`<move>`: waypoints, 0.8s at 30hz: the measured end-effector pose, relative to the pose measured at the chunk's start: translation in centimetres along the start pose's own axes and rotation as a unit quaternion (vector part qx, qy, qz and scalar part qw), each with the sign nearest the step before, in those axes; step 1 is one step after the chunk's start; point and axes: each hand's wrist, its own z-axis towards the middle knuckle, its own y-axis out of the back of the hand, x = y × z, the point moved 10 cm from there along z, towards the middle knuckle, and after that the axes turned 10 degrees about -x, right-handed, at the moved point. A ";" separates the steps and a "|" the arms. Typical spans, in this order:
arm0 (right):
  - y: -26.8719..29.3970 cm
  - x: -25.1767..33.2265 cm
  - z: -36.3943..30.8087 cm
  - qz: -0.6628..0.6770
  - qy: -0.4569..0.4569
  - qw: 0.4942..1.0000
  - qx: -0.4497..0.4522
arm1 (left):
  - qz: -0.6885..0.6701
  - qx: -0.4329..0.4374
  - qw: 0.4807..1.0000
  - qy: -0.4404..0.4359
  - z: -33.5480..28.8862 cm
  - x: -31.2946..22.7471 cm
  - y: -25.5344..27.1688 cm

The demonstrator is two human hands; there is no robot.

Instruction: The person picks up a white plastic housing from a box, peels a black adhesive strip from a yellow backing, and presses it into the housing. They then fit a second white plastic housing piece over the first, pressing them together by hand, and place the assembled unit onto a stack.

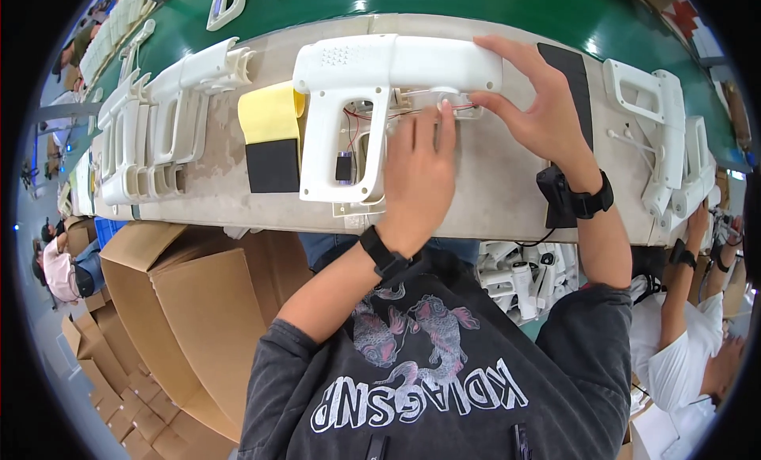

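We see the white plastic casing [412, 68] at the upper centre of the frame, lying on the worktop [495, 179]. Our right hand [547, 107] grips its right end between thumb and fingers. Our left hand [420, 167] reaches under its long top part, near thin red wires [354, 115]; we cannot tell whether its fingers pinch anything. Just left of the casing lie a yellow sheet [269, 115] and a black pad [273, 167]; more white shells [182, 87] sit at the upper left.
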 end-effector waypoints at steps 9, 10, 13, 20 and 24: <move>-1.8 -1.0 -0.7 0.009 -0.008 1.000 0.028 | 0.136 0.094 0.986 -0.001 -1.7 -2.3 -0.5; -1.8 -1.0 -0.7 0.011 -0.013 0.999 0.029 | 0.138 0.094 0.986 0.001 -1.7 -2.2 -0.4; -1.9 -0.7 -0.8 0.024 0.005 0.999 0.035 | 0.123 0.083 0.989 0.003 -1.3 -2.5 -0.1; -2.6 -1.7 -1.7 0.052 0.005 0.997 0.054 | 0.089 0.187 0.975 0.080 -3.0 -2.2 -1.8; -2.8 -2.5 -2.1 0.050 -0.018 0.997 0.062 | 0.087 0.239 0.962 0.097 -3.1 -2.0 -2.5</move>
